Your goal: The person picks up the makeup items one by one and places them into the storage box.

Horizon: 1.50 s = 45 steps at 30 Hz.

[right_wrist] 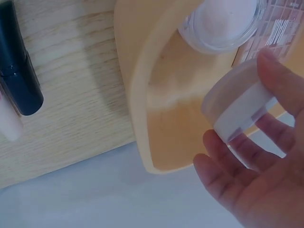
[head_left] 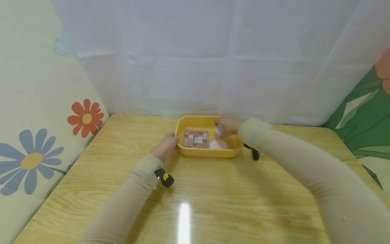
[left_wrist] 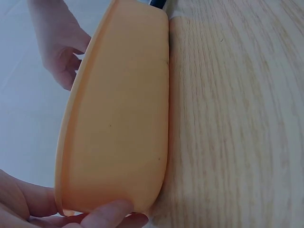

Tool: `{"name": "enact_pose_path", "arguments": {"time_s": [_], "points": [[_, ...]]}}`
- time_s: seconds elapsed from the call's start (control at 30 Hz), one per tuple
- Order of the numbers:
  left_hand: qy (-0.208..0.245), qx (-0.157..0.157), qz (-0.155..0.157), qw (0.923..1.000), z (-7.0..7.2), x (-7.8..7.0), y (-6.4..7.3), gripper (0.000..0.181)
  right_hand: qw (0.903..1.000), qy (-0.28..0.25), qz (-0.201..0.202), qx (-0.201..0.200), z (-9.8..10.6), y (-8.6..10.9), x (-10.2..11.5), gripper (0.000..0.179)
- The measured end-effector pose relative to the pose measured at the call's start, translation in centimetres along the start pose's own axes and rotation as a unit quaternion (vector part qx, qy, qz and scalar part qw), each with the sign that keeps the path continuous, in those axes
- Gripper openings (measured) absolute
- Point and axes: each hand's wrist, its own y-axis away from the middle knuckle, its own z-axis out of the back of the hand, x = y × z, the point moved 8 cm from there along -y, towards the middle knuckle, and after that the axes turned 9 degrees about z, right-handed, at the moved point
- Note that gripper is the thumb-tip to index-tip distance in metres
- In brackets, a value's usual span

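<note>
A yellow plastic bin [head_left: 207, 153] stands on the table near its back edge. My left hand [head_left: 166, 146] grips the bin's left end, with fingers against the outer wall in the left wrist view. Over the bin's right part, my right hand [head_left: 231, 126] holds a round, pale cosmetic case [right_wrist: 240, 97] between thumb and fingers, tilted on its side. Inside the bin lies an eyeshadow palette [head_left: 195, 139] with large white lettering on its lid. Beside the palette sits a round clear container with pale pink contents [right_wrist: 225, 21].
Just right of the bin, a black tube [right_wrist: 21, 71] and a pale pink tube [right_wrist: 8, 116] lie on the wooden table [head_left: 213, 193]. A white cloth [head_left: 170, 67] hangs behind the table. Flower-patterned panels [head_left: 30, 101] flank it on both sides.
</note>
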Motion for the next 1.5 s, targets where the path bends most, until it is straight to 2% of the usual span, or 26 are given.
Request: {"name": "enact_pose_path", "arguments": {"time_s": [0.37, 0.57, 0.7, 1.03, 1.13, 1.33, 1.5], "points": [[0.001, 0.005, -0.004, 1.0, -0.1, 0.2, 0.0, 0.042, 0.9975, 0.057, 0.004, 0.042, -0.5, -1.0, 0.3, 0.046], [0.002, -0.001, 0.002, 1.0, 0.0, 0.2, -0.1, 0.042, 0.9967, 0.064, -0.014, 0.048, -1.3, -1.8, -0.5, 0.044], [0.008, -0.001, 0.004, 1.0, 0.0, 0.2, -0.2, 0.042, 0.9953, 0.081, -0.011, 0.051, -1.8, -2.5, -0.9, 0.041], [0.006, -0.001, -0.002, 1.0, 0.0, -0.1, 0.1, 0.042, 0.9883, 0.15, 0.025, 0.013, -2.1, -3.4, -1.3, 0.032], [0.002, -0.005, -0.001, 1.0, 0.1, -0.1, 0.2, 0.042, 0.9877, 0.154, 0.022, 0.008, -2.2, -3.5, -1.6, 0.029], [-0.003, -0.006, -0.002, 1.0, 0.1, -0.1, 0.1, 0.041, 0.9918, 0.125, 0.02, 0.016, -2.4, -3.6, -1.4, 0.022], [-0.002, -0.003, -0.007, 1.0, 0.0, 0.0, 0.0, 0.042, 0.9937, 0.106, 0.007, 0.037, -3.1, -3.7, -1.5, 0.024]]}}
